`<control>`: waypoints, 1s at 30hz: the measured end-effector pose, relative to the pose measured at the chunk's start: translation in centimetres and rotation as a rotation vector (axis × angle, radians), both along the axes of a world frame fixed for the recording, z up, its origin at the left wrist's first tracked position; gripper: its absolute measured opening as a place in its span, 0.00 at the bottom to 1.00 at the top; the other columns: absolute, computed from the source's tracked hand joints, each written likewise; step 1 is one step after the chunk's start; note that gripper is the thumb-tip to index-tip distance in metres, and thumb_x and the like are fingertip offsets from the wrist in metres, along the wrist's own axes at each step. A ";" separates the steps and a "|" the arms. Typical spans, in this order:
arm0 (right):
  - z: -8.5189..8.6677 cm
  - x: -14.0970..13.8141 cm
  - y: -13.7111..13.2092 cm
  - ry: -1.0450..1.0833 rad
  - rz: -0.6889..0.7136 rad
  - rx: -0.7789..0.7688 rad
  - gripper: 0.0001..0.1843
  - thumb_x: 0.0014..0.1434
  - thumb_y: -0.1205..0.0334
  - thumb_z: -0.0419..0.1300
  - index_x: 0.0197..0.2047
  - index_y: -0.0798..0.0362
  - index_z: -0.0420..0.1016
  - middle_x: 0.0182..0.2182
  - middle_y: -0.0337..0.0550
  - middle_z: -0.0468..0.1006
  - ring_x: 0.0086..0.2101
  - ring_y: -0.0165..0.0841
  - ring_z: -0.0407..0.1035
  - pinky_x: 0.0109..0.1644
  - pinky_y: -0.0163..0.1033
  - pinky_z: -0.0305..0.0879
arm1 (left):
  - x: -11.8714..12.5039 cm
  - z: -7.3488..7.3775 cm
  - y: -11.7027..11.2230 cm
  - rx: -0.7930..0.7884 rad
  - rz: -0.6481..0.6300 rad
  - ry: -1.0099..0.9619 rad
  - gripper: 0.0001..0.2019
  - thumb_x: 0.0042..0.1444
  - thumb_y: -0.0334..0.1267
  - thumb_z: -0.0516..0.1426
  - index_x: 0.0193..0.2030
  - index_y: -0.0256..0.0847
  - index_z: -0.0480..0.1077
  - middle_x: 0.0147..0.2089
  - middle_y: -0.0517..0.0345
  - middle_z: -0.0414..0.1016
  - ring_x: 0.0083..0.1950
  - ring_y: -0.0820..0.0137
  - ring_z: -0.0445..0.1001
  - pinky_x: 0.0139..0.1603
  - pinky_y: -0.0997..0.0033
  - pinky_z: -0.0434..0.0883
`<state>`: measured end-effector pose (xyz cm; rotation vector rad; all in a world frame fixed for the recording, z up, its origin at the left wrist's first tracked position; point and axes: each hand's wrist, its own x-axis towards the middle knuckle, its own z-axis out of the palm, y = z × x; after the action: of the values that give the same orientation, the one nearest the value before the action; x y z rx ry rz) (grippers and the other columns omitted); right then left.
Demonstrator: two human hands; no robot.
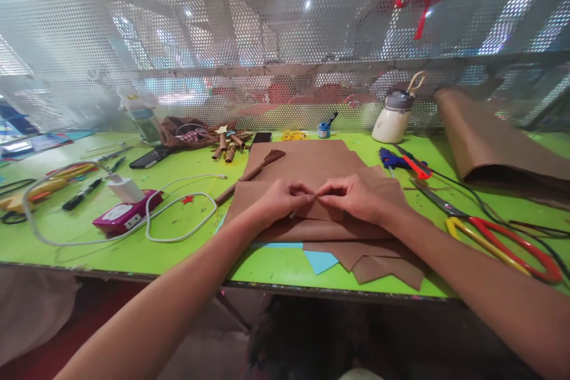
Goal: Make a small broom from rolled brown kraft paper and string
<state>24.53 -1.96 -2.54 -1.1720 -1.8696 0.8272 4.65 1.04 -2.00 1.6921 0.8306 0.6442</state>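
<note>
My left hand and my right hand meet fingertip to fingertip over the middle of the table. Both are closed in a pinch. A small piece of brown paper shows just under the fingertips and appears to be held between them; my fingers hide most of it. Beneath lie stacked sheets of brown paper, with a folded or rolled edge toward me. Cut brown pieces and a light blue sheet stick out at the front. A brown paper stick with a fringed end rests left of my hands.
On the right lie scissors, a blue glue gun and a large brown paper roll. A white bottle stands behind. To the left are a purple power adapter, a white cable, phones and small paper tubes.
</note>
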 end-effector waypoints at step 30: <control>0.4 0.8 0.1 0.079 -0.042 0.000 0.10 0.50 0.61 0.61 0.35 0.55 0.80 0.28 0.42 0.77 0.29 0.31 0.67 0.31 0.35 0.61 | -0.4 0.1 0.3 0.090 -0.073 0.124 0.19 0.55 0.50 0.54 0.21 0.37 0.64 0.16 0.64 0.61 0.18 0.78 0.55 0.20 0.76 0.51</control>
<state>25.28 -1.83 -2.13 -1.1585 -1.7747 0.8388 4.24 1.37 -1.88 1.8506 0.8328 0.5381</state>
